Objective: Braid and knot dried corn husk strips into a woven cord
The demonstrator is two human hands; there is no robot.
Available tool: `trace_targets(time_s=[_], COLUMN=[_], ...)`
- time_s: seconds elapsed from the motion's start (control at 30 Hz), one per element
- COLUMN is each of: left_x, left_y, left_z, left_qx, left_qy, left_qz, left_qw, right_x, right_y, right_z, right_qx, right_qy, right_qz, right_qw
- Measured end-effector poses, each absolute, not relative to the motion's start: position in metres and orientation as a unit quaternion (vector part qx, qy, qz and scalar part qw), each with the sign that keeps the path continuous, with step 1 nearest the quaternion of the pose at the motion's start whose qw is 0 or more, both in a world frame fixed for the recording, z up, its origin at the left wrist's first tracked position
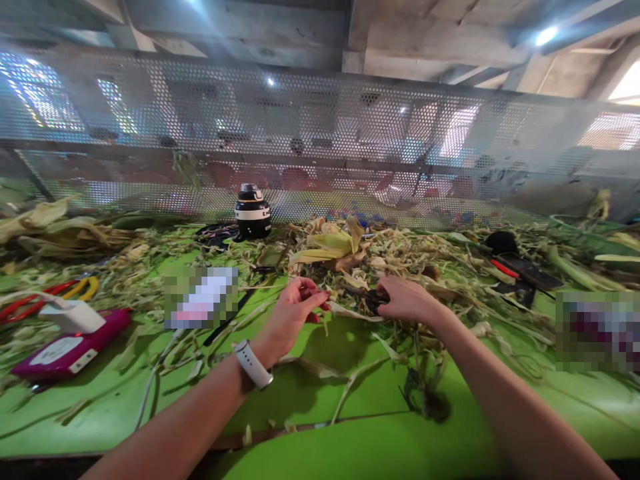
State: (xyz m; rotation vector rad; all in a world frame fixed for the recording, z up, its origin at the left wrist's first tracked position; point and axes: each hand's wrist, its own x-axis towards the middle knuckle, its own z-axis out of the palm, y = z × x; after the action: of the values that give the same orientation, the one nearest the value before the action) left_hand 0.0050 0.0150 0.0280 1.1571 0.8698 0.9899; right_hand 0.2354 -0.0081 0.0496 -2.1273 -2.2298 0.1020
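My left hand (295, 313), with a white watch band on its wrist, is closed in a pinch over the middle of the green table (320, 387). A thin pale strip of corn husk (267, 287) runs out from its fingers to the left. Just to the right, my right hand (407, 299) is wrapped round a dark-handled tool (373, 300) that looks like scissors, partly covered by the fingers. Beyond both hands lies a heap of dry husk scraps, with a larger yellow-green husk (325, 247) on top. A dark fibrous tuft (435, 403) lies below my right hand.
At left are a magenta power strip (70, 347) with a white charger (75, 315), orange-handled pliers (45, 300) and a blurred-out phone-like item (205, 297). A black bottle (253, 212) stands before a perforated metal screen (320, 147). Black items (525, 267) lie at right.
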Motion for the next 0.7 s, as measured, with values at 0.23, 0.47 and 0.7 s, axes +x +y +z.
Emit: trace_targets(time_s=[0.23, 0.47, 0.7], left_x=[0.005, 0.004, 0.002], left_y=[0.016, 0.025, 0.032], left_z=[0.027, 0.022, 0.022], left_qx=[0.494, 0.489, 0.491], left_qy=[0.386, 0.387, 0.412], left_qz=[0.442, 0.473, 0.492], left_qw=[0.642, 0.622, 0.589], right_x=[0.244, 0.257, 0.255], right_y=[-0.002, 0.003, 0.008], right_z=[0.041, 0.048, 0.045], right_qx=[-0.708, -0.686, -0.618], right_qy=[-0.701, -0.687, -0.675], right_qz=[0.075, 0.148, 0.314], right_qw=[0.035, 0.186, 0.252])
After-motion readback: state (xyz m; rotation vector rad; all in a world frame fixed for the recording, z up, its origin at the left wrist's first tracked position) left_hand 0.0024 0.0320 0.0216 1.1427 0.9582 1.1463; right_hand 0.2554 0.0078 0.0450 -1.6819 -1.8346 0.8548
